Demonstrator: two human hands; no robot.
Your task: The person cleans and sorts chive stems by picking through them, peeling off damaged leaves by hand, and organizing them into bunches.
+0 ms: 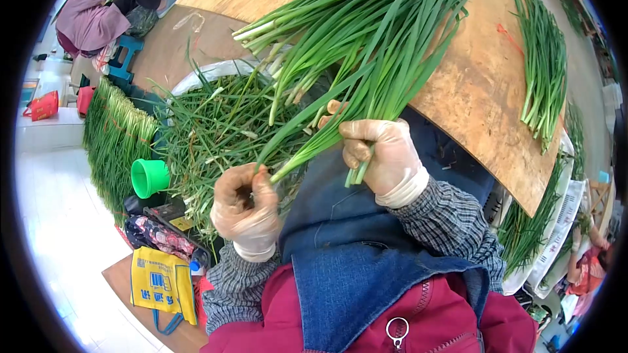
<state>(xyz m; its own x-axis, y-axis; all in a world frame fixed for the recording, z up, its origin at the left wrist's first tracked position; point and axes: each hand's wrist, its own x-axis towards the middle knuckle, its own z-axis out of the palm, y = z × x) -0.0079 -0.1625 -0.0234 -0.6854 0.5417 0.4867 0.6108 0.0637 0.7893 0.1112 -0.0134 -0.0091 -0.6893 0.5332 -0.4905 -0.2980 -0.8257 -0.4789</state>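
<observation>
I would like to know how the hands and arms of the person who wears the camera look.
The left hand and right hand wear thin, whitish, see-through gloves with wrinkled cuffs. The sleeves are grey, with a fine dark-and-light pattern. They meet a maroon jacket.

Head view, single: wide, round-edged; set at head height, facing forward and steeply down; left hand (246,208) and right hand (383,153) near, desk (487,85) farther.

Left hand (245,212) low, pinching — right hand (391,157) higher, curled firmly.
</observation>
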